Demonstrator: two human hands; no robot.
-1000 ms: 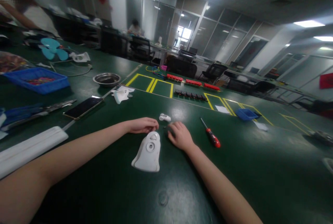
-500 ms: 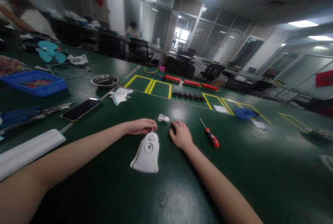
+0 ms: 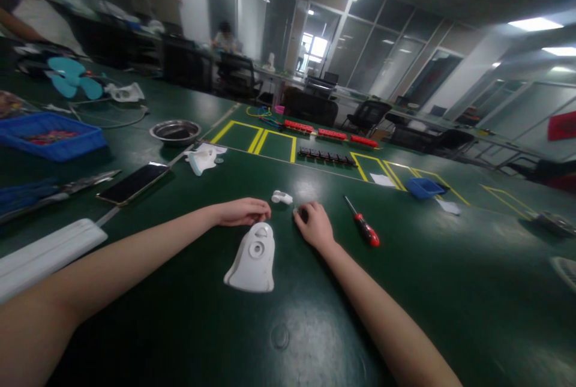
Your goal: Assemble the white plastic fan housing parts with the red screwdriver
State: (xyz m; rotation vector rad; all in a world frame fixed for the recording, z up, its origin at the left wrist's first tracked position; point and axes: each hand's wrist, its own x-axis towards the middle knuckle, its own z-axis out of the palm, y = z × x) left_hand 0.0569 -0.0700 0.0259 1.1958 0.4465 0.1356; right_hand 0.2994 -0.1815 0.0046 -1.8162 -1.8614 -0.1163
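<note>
Left hand [image 3: 240, 212] rests curled shut on the tabletop [image 3: 324, 333], just beyond the white cover [image 3: 252, 258]. The cover lies flat between my forearms, near side. Right hand [image 3: 315, 226] curls over something small and dark; can't tell if it's gripped. Screwdriver [image 3: 363, 230] sits just right, likely kept handy.

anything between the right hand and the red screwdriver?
Nothing. In the head view, only bare green table separates the right hand from the red screwdriver.

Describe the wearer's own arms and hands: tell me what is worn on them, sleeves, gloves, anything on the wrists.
The left hand and right hand are bare, with no gloves and no rings that can be made out. Both forearms are uncovered right to the picture's edge, so no sleeve or cuff is in view. No watch, band, cable or marking shows on either wrist.
</note>
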